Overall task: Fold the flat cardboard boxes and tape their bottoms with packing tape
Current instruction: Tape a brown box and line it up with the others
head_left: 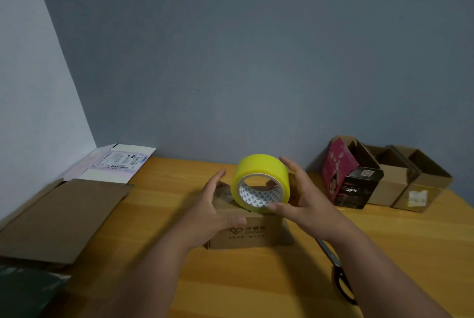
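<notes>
I see a small cardboard box [250, 230] standing on the wooden table [230, 279], printed side toward me. My left hand [215, 212] rests on its near top edge, fingers fairly straight and spread, thumb lying over the front face — it presses rather than grips. My right hand [302, 202] holds the yellow roll of packing tape [261, 183] on edge above the box top, thumb at the roll's lower rim and fingers curled round its far side. Scissors [338, 274] lie on the table under my right forearm, partly hidden. To the left lie flat brown cardboard [64, 217] and a flat white carton with a shipping label [112, 163]. At the right, against the wall, stand open boxes [400, 179] — one dark with a pink flap [351, 179].
</notes>
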